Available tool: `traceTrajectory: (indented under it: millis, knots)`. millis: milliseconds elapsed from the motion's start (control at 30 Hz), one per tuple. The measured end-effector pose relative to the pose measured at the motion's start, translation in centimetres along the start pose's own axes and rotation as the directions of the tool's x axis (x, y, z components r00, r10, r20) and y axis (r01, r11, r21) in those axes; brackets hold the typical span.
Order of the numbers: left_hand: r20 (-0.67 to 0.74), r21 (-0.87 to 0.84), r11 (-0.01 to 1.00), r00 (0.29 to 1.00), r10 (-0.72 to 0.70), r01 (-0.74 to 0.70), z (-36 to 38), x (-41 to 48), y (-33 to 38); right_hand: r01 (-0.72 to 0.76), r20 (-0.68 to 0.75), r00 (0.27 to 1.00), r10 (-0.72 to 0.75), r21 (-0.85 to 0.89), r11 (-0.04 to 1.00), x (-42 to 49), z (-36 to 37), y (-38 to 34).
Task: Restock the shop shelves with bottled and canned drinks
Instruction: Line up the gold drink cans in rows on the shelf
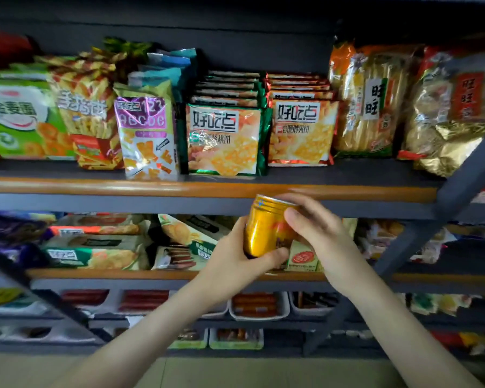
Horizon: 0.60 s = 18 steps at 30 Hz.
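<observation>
Just below the upper shelf edge (179, 189), in front of the lower snack packets (95, 256): a gold can (263, 231), nearly upright, clasped round its lower half by the left grip (235, 259), pinched near the rim by the right grip (317, 228)

Gold can (266, 228), tilted, before shelf edge (179, 189)

The can (265, 229) is smooth, glossy gold metal, ribbed near its top; the snack bags (221, 138) above are shiny plastic film; the far-right bag (445, 147) is crinkled gold foil; the shelf board (347, 170) looks matt dark grey, its front strip (123, 186) smooth, wood-coloured, faintly glossy; the low trays (258, 317) are white plastic.
</observation>
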<state>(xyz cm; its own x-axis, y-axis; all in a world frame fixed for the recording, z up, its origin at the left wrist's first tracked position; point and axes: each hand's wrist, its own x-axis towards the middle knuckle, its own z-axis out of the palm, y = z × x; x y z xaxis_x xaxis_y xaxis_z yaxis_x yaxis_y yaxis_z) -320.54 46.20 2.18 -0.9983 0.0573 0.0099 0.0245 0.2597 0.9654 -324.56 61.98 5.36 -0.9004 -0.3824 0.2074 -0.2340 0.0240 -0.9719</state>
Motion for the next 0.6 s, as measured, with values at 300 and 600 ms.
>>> traceTrajectory:
  millis: [300, 600]
  knots:
    - [0.285, -0.627, 0.628, 0.886, -0.366, 0.461, -3.8, -3.6, -2.6, 0.239, 0.483, 0.874, -0.057, -0.325, 0.915, -0.4, 2.4, 4.7]
    - [0.33, -0.402, 0.74, 0.839, -0.433, 0.539, -7.2, -6.4, -3.3, 0.49, 0.631, 0.756, -0.173, -0.371, 0.789, 1.3, 7.4, 5.7]
